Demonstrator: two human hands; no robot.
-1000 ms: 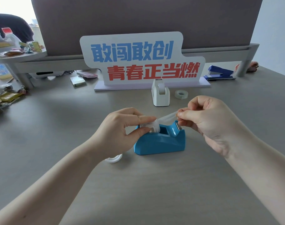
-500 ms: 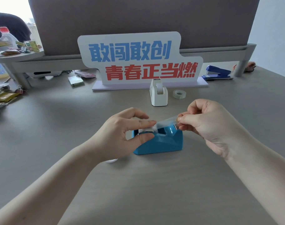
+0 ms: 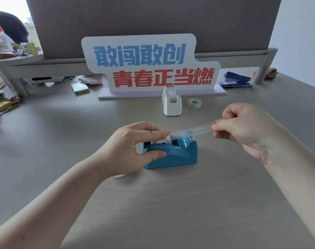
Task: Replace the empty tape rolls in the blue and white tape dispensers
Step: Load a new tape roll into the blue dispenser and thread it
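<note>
A white sign [image 3: 144, 63] with blue and red Chinese characters stands at the far side of a grey desk [image 3: 171, 203]. A blue stapler [image 3: 235, 80] sits to its right. Sticky note pads [image 3: 80, 88] and binder clips [image 3: 21, 51] lie far left.

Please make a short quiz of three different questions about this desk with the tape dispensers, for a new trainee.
1. True or false: the right hand pinches the end of a clear tape strip pulled out over the cutter of the blue dispenser.
2. What does the left hand do? A) lifts the stapler B) steadies the roll and blue dispenser C) rests flat on the desk
3. What lies on the desk just right of the white dispenser?

Key: 1 true. 2 B. 3 a loose clear tape roll.
</note>
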